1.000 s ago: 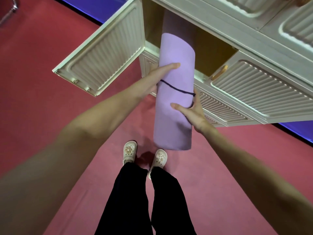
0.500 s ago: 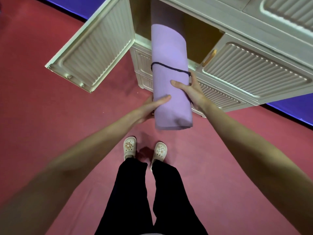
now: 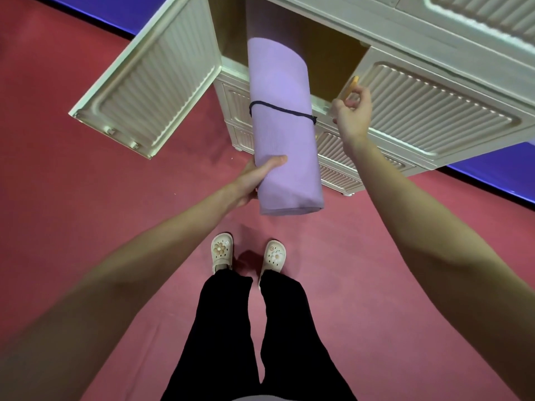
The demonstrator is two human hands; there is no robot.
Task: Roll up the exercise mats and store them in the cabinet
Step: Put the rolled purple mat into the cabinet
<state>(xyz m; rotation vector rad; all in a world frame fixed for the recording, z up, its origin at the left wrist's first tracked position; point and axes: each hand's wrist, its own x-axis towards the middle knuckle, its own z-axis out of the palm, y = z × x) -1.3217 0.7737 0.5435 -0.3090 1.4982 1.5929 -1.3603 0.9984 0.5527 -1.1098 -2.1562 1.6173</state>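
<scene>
A rolled purple exercise mat (image 3: 282, 131), tied with a dark cord (image 3: 282, 110), points into the open compartment of the cream cabinet (image 3: 451, 47). Its far end is inside the opening and its near end sticks out over the floor. My left hand (image 3: 254, 180) grips the mat near its lower end, thumb across the front. My right hand (image 3: 351, 115) is off the mat, at the orange handle (image 3: 351, 85) of the right cabinet door (image 3: 434, 111), with its fingers curled at the handle.
The left cabinet door (image 3: 150, 82) swings wide open to the left. Ribbed drawers (image 3: 338, 169) sit below the opening. Red carpet (image 3: 101, 212) covers the floor, with a blue strip along the wall. My feet in cream clogs (image 3: 221, 251) stand close to the cabinet.
My right hand has let go of the mat and moved up right to the door handle. My left hand slid down to the mat's lower end and holds it alone.
</scene>
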